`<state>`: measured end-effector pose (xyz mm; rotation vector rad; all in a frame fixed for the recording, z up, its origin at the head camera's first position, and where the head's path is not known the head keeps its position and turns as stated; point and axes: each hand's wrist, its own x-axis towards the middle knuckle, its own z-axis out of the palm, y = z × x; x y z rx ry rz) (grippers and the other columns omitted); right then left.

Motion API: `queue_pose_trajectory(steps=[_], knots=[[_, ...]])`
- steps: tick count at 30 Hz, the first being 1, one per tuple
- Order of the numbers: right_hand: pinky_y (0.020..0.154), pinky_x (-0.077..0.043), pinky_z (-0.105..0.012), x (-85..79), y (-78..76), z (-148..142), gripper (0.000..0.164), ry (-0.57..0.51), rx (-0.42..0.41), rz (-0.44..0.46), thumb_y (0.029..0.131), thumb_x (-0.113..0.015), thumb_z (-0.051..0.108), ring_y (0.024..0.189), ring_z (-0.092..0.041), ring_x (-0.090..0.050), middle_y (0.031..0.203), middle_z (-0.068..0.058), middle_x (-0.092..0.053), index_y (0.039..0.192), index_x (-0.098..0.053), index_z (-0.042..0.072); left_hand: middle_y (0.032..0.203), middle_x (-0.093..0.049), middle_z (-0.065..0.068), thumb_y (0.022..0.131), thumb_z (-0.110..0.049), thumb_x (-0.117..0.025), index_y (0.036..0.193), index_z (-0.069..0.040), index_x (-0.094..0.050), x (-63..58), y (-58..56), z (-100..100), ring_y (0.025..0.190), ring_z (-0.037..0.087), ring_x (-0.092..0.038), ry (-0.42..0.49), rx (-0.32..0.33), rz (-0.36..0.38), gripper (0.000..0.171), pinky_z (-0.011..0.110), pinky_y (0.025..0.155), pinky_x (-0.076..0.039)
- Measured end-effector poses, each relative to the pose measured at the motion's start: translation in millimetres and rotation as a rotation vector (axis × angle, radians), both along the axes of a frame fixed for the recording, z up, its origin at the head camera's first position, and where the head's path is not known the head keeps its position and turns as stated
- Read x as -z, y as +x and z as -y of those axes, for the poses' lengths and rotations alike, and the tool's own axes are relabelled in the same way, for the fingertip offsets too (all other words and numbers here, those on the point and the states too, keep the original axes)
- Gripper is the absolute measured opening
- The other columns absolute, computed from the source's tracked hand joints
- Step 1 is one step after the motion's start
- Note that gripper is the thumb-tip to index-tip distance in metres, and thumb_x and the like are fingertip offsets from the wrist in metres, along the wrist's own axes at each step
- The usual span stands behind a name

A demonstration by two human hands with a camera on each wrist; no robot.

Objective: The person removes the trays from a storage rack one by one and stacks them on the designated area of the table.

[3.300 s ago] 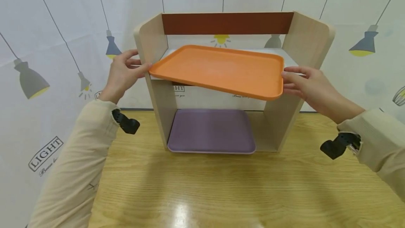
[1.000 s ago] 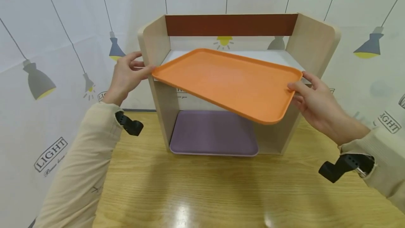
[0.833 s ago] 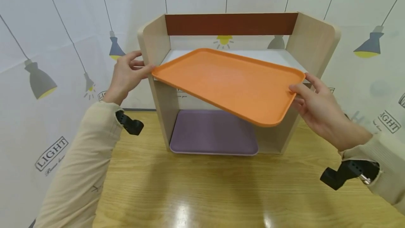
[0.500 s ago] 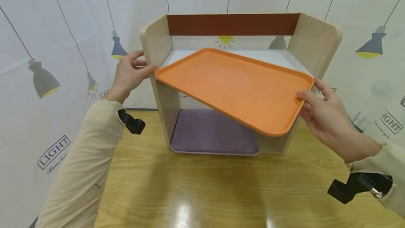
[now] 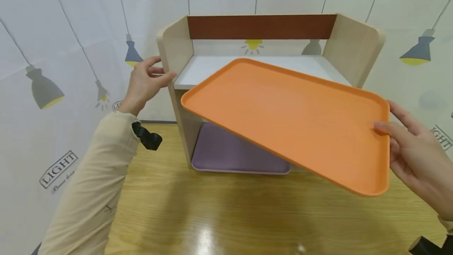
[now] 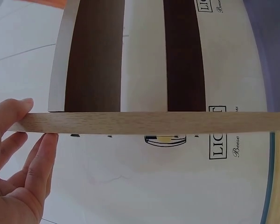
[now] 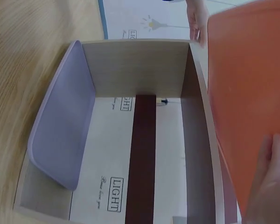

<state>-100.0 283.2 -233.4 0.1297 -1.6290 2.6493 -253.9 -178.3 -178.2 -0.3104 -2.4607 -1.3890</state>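
My right hand [image 5: 419, 154] pinches the right edge of an orange tray [image 5: 290, 121], thumb on top and fingers beneath. The tray is tilted in front of a small wooden shelf unit [image 5: 354, 46], its right end nearer to me and lower. My left hand [image 5: 145, 84] holds the front edge of the unit's left side panel. In the left wrist view, the thumb and fingers [image 6: 43, 161] lie on opposite faces of that panel [image 6: 130, 122]. A purple tray [image 5: 230, 152] sits on the bottom level, partly hidden behind the orange one.
The unit's white upper shelf [image 5: 209, 66] shows behind the orange tray, with a red-brown back rail [image 5: 262, 27] above it. Everything stands on a wood-grain table [image 5: 230, 211]. A white cloth [image 5: 88, 19] printed with lamps hangs behind and at the sides.
My right hand has pulled the orange tray right and towards me, off the upper shelf. My left thumb no longer meets the tray's left corner; that hand has stayed at the side panel.
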Motion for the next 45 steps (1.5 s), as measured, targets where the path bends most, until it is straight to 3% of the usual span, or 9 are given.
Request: queue_pose_trajectory(steps=[4, 8, 14, 21, 25, 36, 41, 45], knots=[[0.066, -0.052, -0.030, 6.7, 5.0, -6.0, 0.065, 0.025, -0.040, -0.035, 0.093, -0.037, -0.002, 0.091, -0.019, -0.061, 0.114, 0.006, -0.052, 0.140, -0.012, 0.035, 0.112, -0.055, 0.020, 0.081, -0.024, -0.064, 0.130, -0.010, -0.044, -0.6, -0.3, 3.1, 0.098, 0.027, -0.056, -0.017, 0.004, -0.005, 0.055, 0.033, 0.078, -0.049], [0.063, -0.052, -0.035, 12.6, 9.8, -8.1, 0.064, -0.010, -0.107, -0.047, 0.093, -0.033, -0.005, 0.090, -0.024, -0.062, 0.111, 0.000, -0.058, 0.141, -0.014, 0.034, 0.115, -0.054, 0.018, 0.082, -0.027, -0.063, 0.132, -0.011, -0.042, -0.6, 0.0, 4.8, 0.101, 0.026, -0.054, -0.041, 0.004, 0.010, 0.057, 0.036, 0.080, -0.048], [0.066, -0.050, -0.039, 24.3, 13.7, -7.8, 0.063, -0.050, -0.284, -0.070, 0.094, -0.025, -0.006, 0.092, -0.030, -0.060, 0.115, -0.008, -0.057, 0.142, -0.008, 0.032, 0.116, -0.053, 0.018, 0.082, -0.030, -0.061, 0.134, -0.012, -0.038, -0.8, 0.7, 8.5, 0.102, 0.026, -0.053, -0.069, -0.004, 0.027, 0.059, 0.039, 0.083, -0.046], [0.071, -0.049, -0.041, 42.6, 14.0, -5.1, 0.062, -0.010, -0.353, -0.039, 0.095, -0.025, -0.005, 0.095, -0.027, -0.059, 0.116, -0.009, -0.056, 0.142, -0.010, 0.032, 0.116, -0.053, 0.018, 0.083, -0.029, -0.061, 0.134, -0.012, -0.038, -1.8, 1.9, 10.1, 0.102, 0.026, -0.053, -0.084, -0.015, 0.026, 0.058, 0.040, 0.083, -0.046], [0.076, -0.048, -0.041, 58.5, 11.0, -2.4, 0.062, -0.045, -0.409, -0.038, 0.094, -0.023, -0.008, 0.100, -0.026, -0.057, 0.118, -0.010, -0.054, 0.142, -0.013, 0.030, 0.117, -0.052, 0.018, 0.083, -0.030, -0.060, 0.134, -0.013, -0.038, -1.0, 3.1, 10.9, 0.103, 0.027, -0.053, -0.092, -0.020, 0.031, 0.058, 0.041, 0.084, -0.045], [0.071, -0.051, -0.032, 105.8, -2.8, 2.1, 0.065, -0.084, -0.487, 0.018, 0.095, -0.024, -0.005, 0.094, -0.024, -0.060, 0.114, -0.010, -0.057, 0.141, 0.000, 0.033, 0.116, -0.053, 0.019, 0.083, -0.029, -0.060, 0.134, -0.012, -0.038, -0.5, 3.8, 11.9, 0.103, 0.028, -0.054, -0.098, -0.022, 0.017, 0.058, 0.041, 0.084, -0.045], [0.064, -0.052, -0.025, 128.0, -7.2, 8.7, 0.071, -0.039, -0.461, 0.065, 0.094, -0.030, -0.003, 0.082, -0.018, -0.063, 0.099, -0.009, -0.064, 0.140, 0.013, 0.030, 0.115, -0.054, 0.019, 0.083, -0.029, -0.061, 0.133, -0.011, -0.039, -1.7, 4.8, 13.3, 0.102, 0.028, -0.054, -0.095, -0.035, 0.010, 0.058, 0.040, 0.083, -0.046], [0.062, -0.050, -0.021, 146.6, -8.8, 12.8, 0.074, 0.010, -0.454, 0.093, 0.094, -0.033, -0.002, 0.080, -0.014, -0.062, 0.095, -0.005, -0.065, 0.137, 0.024, 0.020, 0.115, -0.053, 0.019, 0.083, -0.028, -0.061, 0.134, -0.011, -0.039, -2.2, 5.8, 14.9, 0.102, 0.028, -0.054, -0.091, -0.041, 0.018, 0.058, 0.040, 0.083, -0.046]])
